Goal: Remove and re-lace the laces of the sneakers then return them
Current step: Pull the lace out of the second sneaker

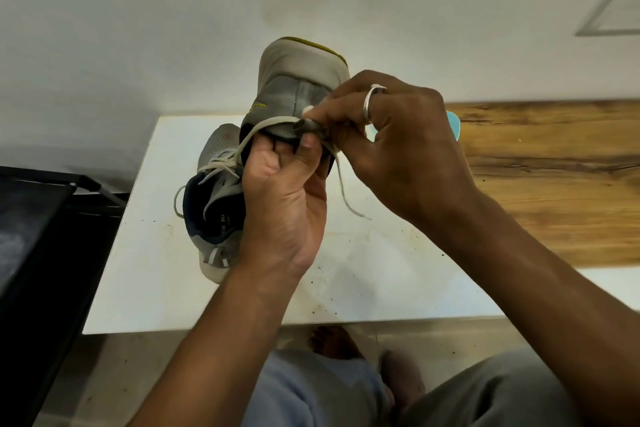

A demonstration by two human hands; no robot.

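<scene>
A lying sneaker (214,191) is blocking the desk's (381,281) left part; bare surface is spreading right of it. A rack (45,218) is crowding the desk's left edge, the wall (138,28) closing the back. The left hand (284,211) is holding a raised sneaker (298,76) over the middle, the right hand (405,149) pinching its lace (341,184).

The held sneaker (298,90) is matt grey woven cloth, with a smooth, pale, rubbery-looking toe. Its lace (263,126) is off-white cord, fuzzy at the end. At three o'clock lies a wood-grain board (554,184). The white table (381,270) is smooth and dirt-speckled. The ring (373,99) gleams like metal.
</scene>
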